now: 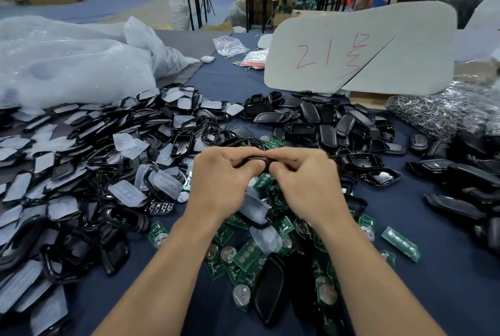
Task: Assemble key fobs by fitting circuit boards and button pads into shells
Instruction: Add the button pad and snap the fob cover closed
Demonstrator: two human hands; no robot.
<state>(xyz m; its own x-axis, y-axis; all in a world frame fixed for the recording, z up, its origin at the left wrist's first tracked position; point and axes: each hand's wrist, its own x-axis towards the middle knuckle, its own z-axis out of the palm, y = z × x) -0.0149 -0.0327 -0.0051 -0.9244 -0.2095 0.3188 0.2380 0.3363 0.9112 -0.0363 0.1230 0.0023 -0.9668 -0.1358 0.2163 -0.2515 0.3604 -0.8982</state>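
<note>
Centre frame | your left hand [224, 181] and right hand [305, 184] are pinching one black shell [255, 161] | probably light, rigid, slippery: hold its edges.

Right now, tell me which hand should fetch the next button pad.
Left, probably: most pads lie heaped beside the left hand; the right hand would have to cross. Both grip the shell.
</note>
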